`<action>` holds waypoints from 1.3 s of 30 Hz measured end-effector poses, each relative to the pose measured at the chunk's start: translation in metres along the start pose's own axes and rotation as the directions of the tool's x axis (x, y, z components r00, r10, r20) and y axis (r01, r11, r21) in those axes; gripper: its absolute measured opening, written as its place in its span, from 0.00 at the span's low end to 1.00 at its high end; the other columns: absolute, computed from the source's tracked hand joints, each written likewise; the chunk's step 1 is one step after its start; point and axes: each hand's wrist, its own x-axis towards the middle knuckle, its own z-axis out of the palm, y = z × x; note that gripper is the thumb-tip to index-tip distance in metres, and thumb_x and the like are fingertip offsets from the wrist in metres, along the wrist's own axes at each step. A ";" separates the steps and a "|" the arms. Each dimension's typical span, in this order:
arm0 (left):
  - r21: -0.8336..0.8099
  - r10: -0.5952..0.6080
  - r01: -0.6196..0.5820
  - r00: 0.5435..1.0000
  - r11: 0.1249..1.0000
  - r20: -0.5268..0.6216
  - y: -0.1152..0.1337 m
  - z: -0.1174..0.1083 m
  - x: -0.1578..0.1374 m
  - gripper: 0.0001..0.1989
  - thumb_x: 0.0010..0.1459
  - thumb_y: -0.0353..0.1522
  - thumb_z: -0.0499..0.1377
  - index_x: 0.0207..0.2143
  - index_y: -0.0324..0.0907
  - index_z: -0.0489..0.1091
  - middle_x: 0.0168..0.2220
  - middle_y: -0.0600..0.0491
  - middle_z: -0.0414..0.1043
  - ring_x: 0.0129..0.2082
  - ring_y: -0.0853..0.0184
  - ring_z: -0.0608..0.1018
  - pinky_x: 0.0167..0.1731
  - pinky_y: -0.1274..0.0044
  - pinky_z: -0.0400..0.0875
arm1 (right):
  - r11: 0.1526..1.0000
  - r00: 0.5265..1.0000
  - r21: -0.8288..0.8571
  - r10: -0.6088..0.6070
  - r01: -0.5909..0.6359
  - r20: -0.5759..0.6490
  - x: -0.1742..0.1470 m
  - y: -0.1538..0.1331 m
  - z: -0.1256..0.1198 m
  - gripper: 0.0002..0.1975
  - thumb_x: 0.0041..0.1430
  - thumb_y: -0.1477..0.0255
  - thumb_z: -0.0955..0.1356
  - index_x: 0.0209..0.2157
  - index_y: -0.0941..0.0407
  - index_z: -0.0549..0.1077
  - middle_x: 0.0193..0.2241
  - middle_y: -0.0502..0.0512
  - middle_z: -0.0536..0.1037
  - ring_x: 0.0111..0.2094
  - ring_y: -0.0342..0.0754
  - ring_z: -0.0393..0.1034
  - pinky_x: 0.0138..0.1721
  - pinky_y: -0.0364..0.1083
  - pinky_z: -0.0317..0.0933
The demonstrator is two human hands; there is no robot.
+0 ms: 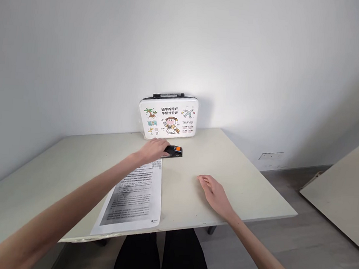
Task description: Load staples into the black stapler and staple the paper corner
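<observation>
My left hand point(153, 150) is closed over a black stapler point(175, 151) with an orange patch on top, at the upper end of a printed sheet point(137, 197). The stapler's front end sticks out to the right of the fingers; the rest is hidden under the hand. Beneath my left forearm, the sheet lies flat with its lower edge near the table's front edge, and the arm covers part of its print. To the right of the paper, my right hand point(213, 194) rests at the table with its fingers curled in and nothing visible in them.
A white case point(170, 117) with cartoon prints and a black handle stands upright at the back of the pale table point(235, 172), close to the wall. A wall socket plate point(271, 156) is low on the right. A pale panel point(345, 193) stands beyond the floor gap.
</observation>
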 end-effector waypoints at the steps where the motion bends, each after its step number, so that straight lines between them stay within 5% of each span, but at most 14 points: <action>1: -0.025 0.038 -0.038 0.999 0.999 0.005 0.015 -0.004 -0.001 0.14 0.71 0.41 0.56 0.52 0.43 0.69 0.49 0.46 0.77 0.47 0.56 0.78 0.46 0.69 0.66 | 1.000 1.000 0.017 0.016 -0.016 -0.016 0.000 0.000 -0.001 0.21 0.73 0.51 0.59 0.49 0.50 0.74 0.54 0.61 0.80 0.57 0.58 0.74 0.59 0.55 0.66; 9: -0.113 0.245 -0.238 0.968 0.965 0.052 0.120 -0.010 -0.011 0.13 0.70 0.42 0.57 0.47 0.42 0.71 0.45 0.47 0.78 0.41 0.57 0.80 0.41 0.68 0.69 | 0.992 0.952 0.096 0.106 -0.082 -0.288 0.000 -0.001 -0.006 0.28 0.72 0.47 0.54 0.48 0.51 0.74 0.51 0.61 0.82 0.55 0.59 0.75 0.58 0.57 0.64; 16: -0.137 0.271 -0.264 0.962 0.955 0.040 0.151 0.004 -0.008 0.10 0.70 0.38 0.59 0.45 0.41 0.72 0.44 0.46 0.78 0.43 0.55 0.80 0.44 0.67 0.69 | 0.995 0.977 0.097 0.046 -0.026 -0.208 0.005 0.004 -0.005 0.23 0.71 0.50 0.59 0.47 0.51 0.75 0.47 0.60 0.83 0.48 0.57 0.77 0.51 0.55 0.69; 20: -0.225 0.276 -0.264 0.961 0.938 0.020 0.137 0.012 -0.015 0.17 0.70 0.45 0.59 0.52 0.43 0.71 0.48 0.47 0.78 0.47 0.56 0.80 0.49 0.67 0.70 | 0.998 0.982 0.055 0.005 0.006 -0.187 0.006 0.011 -0.004 0.22 0.72 0.52 0.58 0.46 0.51 0.74 0.45 0.59 0.83 0.47 0.56 0.77 0.51 0.55 0.68; 23: -0.444 0.224 -0.202 0.975 0.873 -0.003 0.108 0.015 -0.027 0.30 0.64 0.53 0.62 0.59 0.44 0.69 0.53 0.44 0.76 0.52 0.53 0.78 0.52 0.65 0.71 | 0.998 0.980 0.048 -0.032 0.042 -0.194 0.006 0.013 -0.003 0.21 0.72 0.52 0.58 0.46 0.51 0.74 0.46 0.59 0.83 0.47 0.56 0.77 0.52 0.54 0.68; 27: -0.595 -0.072 0.103 0.995 0.797 0.076 0.046 0.015 -0.045 0.32 0.61 0.57 0.59 0.58 0.47 0.73 0.52 0.47 0.78 0.49 0.58 0.80 0.49 0.70 0.75 | 0.997 0.977 0.069 -0.023 0.039 -0.214 0.004 0.011 -0.002 0.22 0.72 0.51 0.58 0.50 0.51 0.73 0.47 0.60 0.83 0.48 0.56 0.77 0.52 0.55 0.67; 33: -0.442 -0.418 0.403 0.906 0.802 0.066 -0.033 0.020 -0.074 0.23 0.64 0.49 0.53 0.43 0.40 0.77 0.41 0.42 0.80 0.41 0.53 0.80 0.44 0.63 0.74 | 0.996 0.978 0.071 0.068 -0.055 -0.197 0.001 0.008 0.000 0.25 0.72 0.50 0.56 0.48 0.52 0.74 0.49 0.60 0.83 0.50 0.57 0.76 0.54 0.55 0.66; 36: -0.437 -0.392 0.391 0.915 0.810 0.092 -0.030 0.026 -0.085 0.20 0.63 0.47 0.54 0.39 0.42 0.77 0.38 0.45 0.80 0.38 0.55 0.80 0.41 0.65 0.74 | 0.996 0.978 0.056 0.076 -0.066 -0.194 0.000 0.007 0.000 0.26 0.72 0.49 0.56 0.50 0.51 0.74 0.50 0.60 0.82 0.50 0.57 0.76 0.54 0.56 0.66; 39: -0.495 -0.246 0.268 0.963 0.827 0.111 0.001 0.031 -0.087 0.20 0.64 0.49 0.55 0.41 0.45 0.78 0.39 0.49 0.81 0.39 0.58 0.81 0.40 0.70 0.75 | 0.997 0.978 0.042 0.076 -0.069 -0.196 -0.001 0.004 -0.001 0.25 0.72 0.49 0.57 0.49 0.51 0.75 0.50 0.59 0.83 0.50 0.57 0.76 0.53 0.55 0.66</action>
